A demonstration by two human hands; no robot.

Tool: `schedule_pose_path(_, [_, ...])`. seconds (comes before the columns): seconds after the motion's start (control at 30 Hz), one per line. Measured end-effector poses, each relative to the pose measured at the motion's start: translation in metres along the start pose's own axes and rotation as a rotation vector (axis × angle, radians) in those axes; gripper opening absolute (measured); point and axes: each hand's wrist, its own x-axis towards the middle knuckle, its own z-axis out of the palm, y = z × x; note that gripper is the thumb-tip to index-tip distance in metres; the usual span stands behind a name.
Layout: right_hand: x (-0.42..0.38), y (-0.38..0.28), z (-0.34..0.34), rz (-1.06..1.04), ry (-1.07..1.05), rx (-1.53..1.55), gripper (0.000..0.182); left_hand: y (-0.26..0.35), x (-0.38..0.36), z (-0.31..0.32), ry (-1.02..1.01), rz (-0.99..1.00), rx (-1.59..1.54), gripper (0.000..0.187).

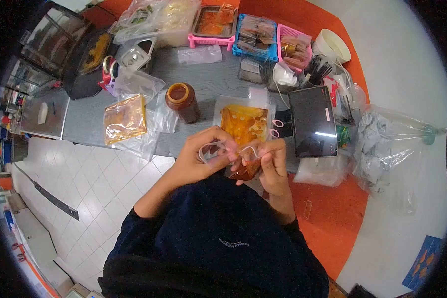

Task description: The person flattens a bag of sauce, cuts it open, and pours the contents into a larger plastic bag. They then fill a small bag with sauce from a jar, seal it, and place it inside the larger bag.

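Note:
Both hands meet in front of my body at the table's near edge. My left hand (207,153) pinches the top of a clear plastic bag (243,171) with dark reddish-brown contents. My right hand (273,166) grips the other side of that bag's top. The bag's pale rim curls up between the fingers, and its lower part hangs partly behind them. Just beyond lies a flat clear packet (244,121) of orange-yellow food. An open brown jar (183,102) stands to the left of it.
Another amber packet (125,119) lies on plastic bags at the left. A tablet (313,121) and pink-handled scissors (277,128) are on the right. Along the back stand a pink basket (211,42), a blue basket (256,52) and a white bowl (333,45).

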Motion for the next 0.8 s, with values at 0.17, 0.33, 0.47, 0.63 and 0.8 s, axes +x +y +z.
schedule_pose_path(0.17, [0.000, -0.018, -0.007, 0.090, -0.063, -0.036, 0.016, -0.027, -0.001, 0.008, 0.192, 0.130, 0.276, 0.024])
schedule_pose_path(0.33, [0.000, -0.029, -0.003, 0.305, -0.058, -0.169, 0.014, -0.040, 0.004, 0.015, 0.273, 0.318, 0.443, 0.028])
schedule_pose_path(0.47, [0.003, -0.035, -0.001, 0.382, -0.036, -0.261, 0.015, -0.044, 0.004, 0.016, 0.262, 0.430, 0.589, 0.034])
schedule_pose_path(0.63, [0.011, -0.047, 0.008, 0.607, 0.028, -0.348, 0.015, -0.042, 0.006, 0.017, 0.262, 0.494, 0.632, 0.035])
schedule_pose_path(0.8, [0.017, -0.052, 0.009, 0.718, 0.048, -0.459, 0.016, -0.050, 0.005, 0.020, 0.260, 0.488, 0.610, 0.035])
